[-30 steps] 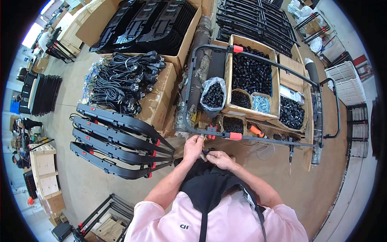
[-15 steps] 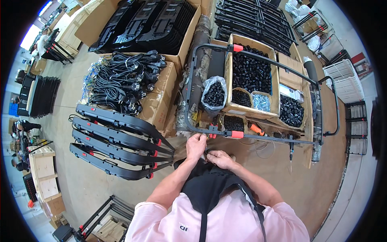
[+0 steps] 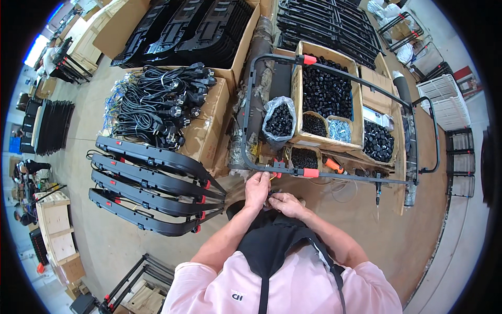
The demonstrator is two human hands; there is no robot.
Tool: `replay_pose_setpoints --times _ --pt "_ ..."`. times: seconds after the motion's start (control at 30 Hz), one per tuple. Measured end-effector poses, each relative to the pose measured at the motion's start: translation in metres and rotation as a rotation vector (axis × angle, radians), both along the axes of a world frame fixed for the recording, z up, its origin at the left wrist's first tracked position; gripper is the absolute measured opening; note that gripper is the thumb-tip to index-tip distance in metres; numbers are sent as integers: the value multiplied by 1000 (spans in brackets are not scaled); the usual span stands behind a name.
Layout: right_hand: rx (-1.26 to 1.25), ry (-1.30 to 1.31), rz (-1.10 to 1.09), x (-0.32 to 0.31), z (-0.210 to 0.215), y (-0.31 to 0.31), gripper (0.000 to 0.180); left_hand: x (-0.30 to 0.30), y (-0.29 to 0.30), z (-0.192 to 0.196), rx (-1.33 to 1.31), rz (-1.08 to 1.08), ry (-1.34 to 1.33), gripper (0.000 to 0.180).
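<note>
Small dark part [image 3: 272, 195] between both hands, just below black tube frame [image 3: 334, 175]. Left hand [image 3: 257, 189] fingers curled on it; right hand [image 3: 286, 204] fingers pinch it. Boxes of black caps [image 3: 327, 94] beyond; cables [image 3: 157, 104] left.

place: assembly workshop | signs: cardboard boxes [image 3: 324, 94] of black parts, bundled power cords [image 3: 157, 104], stacked metal frames [image 3: 334, 21]
</note>
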State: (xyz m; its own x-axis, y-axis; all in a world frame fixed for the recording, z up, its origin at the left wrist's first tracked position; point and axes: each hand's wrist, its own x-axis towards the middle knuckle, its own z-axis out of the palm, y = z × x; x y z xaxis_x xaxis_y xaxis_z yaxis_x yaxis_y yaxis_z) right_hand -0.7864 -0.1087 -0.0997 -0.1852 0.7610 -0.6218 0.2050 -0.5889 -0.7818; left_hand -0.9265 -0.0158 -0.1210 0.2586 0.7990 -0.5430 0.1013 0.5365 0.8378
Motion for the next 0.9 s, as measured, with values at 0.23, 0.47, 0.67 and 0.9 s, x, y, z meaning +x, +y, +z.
replay_pose_setpoints --times 0.23,0.47,0.67,0.9 --pt "35 169 -214 -5 -6 8 33 -29 -9 -12 385 5 214 39" --pt "36 221 -163 -10 -6 41 29 -80 -59 -45 51 -276 -67 42" --pt "6 148 -81 0 13 52 30 -70 -70 -30 210 -549 295 38" --pt "240 -559 573 71 138 91 39 -78 -80 -6 261 -237 335 34"
